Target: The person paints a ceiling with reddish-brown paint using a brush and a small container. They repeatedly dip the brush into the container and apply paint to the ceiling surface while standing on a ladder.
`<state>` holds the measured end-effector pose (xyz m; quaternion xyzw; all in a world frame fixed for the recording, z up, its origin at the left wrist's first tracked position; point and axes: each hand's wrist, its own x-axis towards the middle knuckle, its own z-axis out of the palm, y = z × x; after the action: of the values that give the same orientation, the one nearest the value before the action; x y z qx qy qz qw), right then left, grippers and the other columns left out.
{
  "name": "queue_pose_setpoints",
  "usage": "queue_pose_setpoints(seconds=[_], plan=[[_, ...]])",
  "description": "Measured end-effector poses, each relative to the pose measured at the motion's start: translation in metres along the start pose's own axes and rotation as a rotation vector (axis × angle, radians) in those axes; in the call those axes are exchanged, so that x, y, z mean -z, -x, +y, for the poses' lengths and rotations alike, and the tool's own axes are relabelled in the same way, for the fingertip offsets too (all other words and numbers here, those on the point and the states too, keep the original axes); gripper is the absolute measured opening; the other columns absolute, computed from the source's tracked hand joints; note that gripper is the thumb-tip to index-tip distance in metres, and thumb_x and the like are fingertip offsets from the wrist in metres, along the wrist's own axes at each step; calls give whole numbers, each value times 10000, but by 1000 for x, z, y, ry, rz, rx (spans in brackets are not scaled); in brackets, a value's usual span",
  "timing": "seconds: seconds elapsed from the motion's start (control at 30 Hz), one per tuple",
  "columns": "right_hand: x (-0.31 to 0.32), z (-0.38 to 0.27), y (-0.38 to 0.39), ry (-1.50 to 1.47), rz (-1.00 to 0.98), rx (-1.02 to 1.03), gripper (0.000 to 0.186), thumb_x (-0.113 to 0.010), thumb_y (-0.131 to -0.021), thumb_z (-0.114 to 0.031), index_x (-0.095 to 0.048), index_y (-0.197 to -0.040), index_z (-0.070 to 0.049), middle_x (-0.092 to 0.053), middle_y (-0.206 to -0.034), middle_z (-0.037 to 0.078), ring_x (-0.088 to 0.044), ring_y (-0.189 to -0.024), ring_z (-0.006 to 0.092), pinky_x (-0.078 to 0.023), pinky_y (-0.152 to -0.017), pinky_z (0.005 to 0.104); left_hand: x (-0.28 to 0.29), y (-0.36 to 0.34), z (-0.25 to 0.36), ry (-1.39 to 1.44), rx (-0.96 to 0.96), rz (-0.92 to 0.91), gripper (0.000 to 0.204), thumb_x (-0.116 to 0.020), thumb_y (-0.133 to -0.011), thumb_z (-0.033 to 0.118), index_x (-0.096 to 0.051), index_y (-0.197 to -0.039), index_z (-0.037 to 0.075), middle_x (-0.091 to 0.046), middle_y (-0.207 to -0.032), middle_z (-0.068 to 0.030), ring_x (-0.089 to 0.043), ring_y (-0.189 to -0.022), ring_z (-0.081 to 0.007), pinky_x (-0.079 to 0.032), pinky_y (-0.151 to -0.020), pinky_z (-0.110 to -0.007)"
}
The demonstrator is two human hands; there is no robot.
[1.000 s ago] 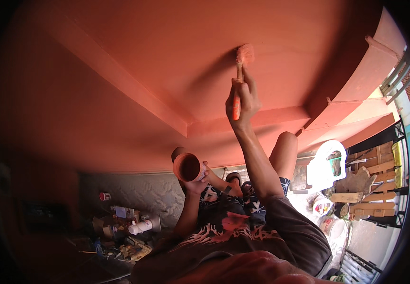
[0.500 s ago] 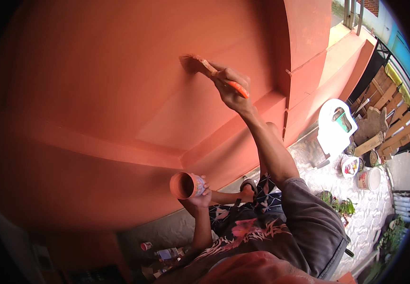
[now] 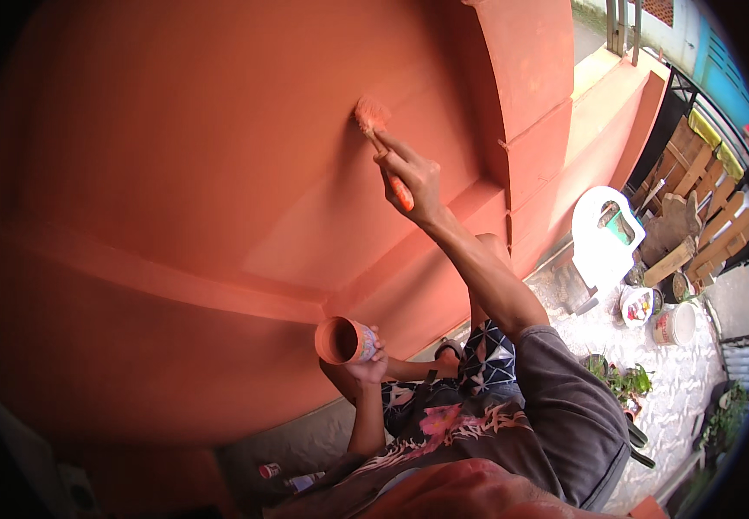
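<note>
My right hand (image 3: 416, 178) is raised high and grips a paintbrush (image 3: 380, 138) with an orange handle. Its bristles, loaded with terracotta paint, press against the orange-red ceiling (image 3: 184, 147). My left hand (image 3: 366, 363) is held lower, at chest height, and holds a small paint cup (image 3: 342, 340) tilted so its paint-coated inside faces the camera. My knee shows just behind the right forearm.
An orange-red beam and pillar (image 3: 521, 112) run beside the painted area. Below at right are a white plastic chair (image 3: 604, 242), two paint buckets (image 3: 656, 316), stacked wooden planks (image 3: 694, 199), a potted plant (image 3: 621, 378) and a patterned tile floor (image 3: 677, 389). Small cans (image 3: 284, 476) lie at lower left.
The view has swung left and tilted. My right hand has moved the brush across the painted surface to a new spot. My left hand keeps holding the cup.
</note>
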<state>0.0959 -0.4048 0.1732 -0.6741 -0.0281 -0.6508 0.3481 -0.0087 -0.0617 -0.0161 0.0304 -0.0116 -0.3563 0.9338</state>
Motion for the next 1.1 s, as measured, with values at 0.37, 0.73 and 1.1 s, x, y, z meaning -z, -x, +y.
queue_pose_setpoints(seconds=[0.37,0.73,1.1], plan=[[16,-91,54,-904,-322,-580,66,-678,-936,30,-613,-925,35,-727,-1119,186,-698,-948,186,-578,-807,320,-2,-21,4,-45,-34,-57,604,-589,-917,523,-564,-1350,104,-539,-1321,-219,-623,-981,-387,-584,-663,-363],[70,-102,62,-724,-533,-907,149,-744,-915,-46,-611,-941,15,-695,-941,114,-687,-859,146,-591,-759,273,18,-23,-25,-84,-133,4,772,-613,-873,614,-484,-1414,79,-571,-1283,-214,-654,-983,-376,-557,-697,-371],[75,-118,39,-927,-523,-803,183,-663,-907,43,-496,-970,3,-643,-964,177,-697,-949,249,-659,-829,463,7,-21,-33,-57,-259,164,600,-500,-952,659,-610,-1291,175,-651,-1249,-56,-649,-1059,-236,-544,-757,-389]])
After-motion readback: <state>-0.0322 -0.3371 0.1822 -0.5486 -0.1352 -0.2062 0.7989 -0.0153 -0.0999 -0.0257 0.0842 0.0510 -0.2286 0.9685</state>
